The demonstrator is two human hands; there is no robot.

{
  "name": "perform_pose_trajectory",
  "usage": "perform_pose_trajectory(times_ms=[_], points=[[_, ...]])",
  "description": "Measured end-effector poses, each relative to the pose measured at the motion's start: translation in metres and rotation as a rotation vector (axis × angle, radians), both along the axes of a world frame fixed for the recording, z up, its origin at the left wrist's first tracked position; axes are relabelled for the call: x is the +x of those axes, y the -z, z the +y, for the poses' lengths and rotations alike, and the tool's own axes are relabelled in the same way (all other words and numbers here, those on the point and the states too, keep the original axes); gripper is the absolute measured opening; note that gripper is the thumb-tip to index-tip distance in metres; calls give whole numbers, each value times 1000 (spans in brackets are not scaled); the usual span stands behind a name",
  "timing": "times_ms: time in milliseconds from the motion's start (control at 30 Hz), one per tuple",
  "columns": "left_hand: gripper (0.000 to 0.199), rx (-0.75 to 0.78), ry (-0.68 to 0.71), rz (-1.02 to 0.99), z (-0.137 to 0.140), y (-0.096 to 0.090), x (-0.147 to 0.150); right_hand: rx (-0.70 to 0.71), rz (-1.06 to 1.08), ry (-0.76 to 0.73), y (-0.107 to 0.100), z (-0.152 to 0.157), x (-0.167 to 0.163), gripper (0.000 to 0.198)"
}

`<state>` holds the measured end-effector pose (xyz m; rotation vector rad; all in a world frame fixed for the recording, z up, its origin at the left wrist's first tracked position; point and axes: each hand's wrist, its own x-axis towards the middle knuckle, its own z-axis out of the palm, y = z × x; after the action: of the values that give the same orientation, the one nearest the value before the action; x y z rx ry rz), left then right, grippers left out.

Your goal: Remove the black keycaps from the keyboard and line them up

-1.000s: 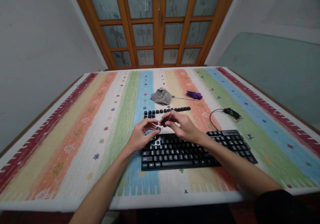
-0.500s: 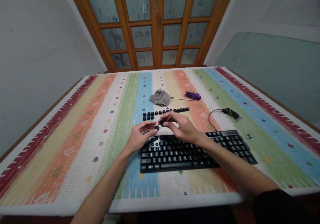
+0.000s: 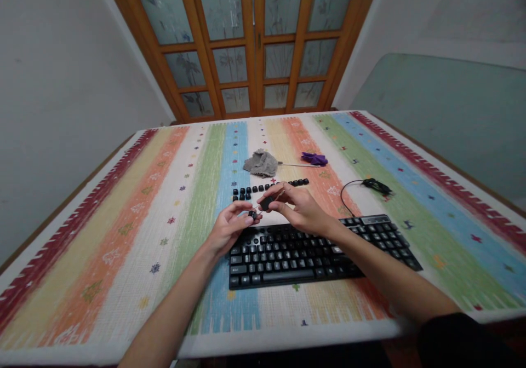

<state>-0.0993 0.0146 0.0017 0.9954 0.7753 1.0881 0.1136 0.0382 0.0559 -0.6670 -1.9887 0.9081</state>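
Under everything, a wide stripy table [image 3: 123, 258]. Flat near the front, a big black keyboard [image 3: 287, 275]. Behind that, loose keys [image 3: 255, 189] in rows, perhaps for keeping order and not losing any. At the keyboard's back edge, close together, maybe for careful work: right hand [image 3: 299, 209], pinched narrow on a dark block [image 3: 266, 203], cannot tell what kind; left hand [image 3: 230, 228], pinching one tiny black key [image 3: 252, 214], probably lightly because so small.

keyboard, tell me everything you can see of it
The keyboard is black and plastic-looking, with pale-marked keys, a long space bar on the near side and a grey panel at its far right corner. A black cable leaves its far edge. Some far-left key positions look capless. It lies keys up on the striped cloth; the right forearm hides some keys, contact unclear.
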Motion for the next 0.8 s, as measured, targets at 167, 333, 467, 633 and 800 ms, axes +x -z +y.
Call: perform_pose_trajectory(times_ms=[167, 333, 467, 633, 800], points=[[40, 37, -66, -12, 2, 6, 2, -9, 4, 6, -1, 2, 2, 13], [33, 101, -108, 61, 3, 7, 3, 22, -23, 14, -3, 2, 3, 13], [29, 272, -158, 238, 3, 3, 0, 64, -51, 30, -4, 2, 4, 13], [19, 541, -219, 582, 2, -5, -3, 131, -138, 7, -6, 3, 5, 10], [16, 548, -165, 648, 0, -9, 1, 196, -201, -13, -8, 3, 7, 8]])
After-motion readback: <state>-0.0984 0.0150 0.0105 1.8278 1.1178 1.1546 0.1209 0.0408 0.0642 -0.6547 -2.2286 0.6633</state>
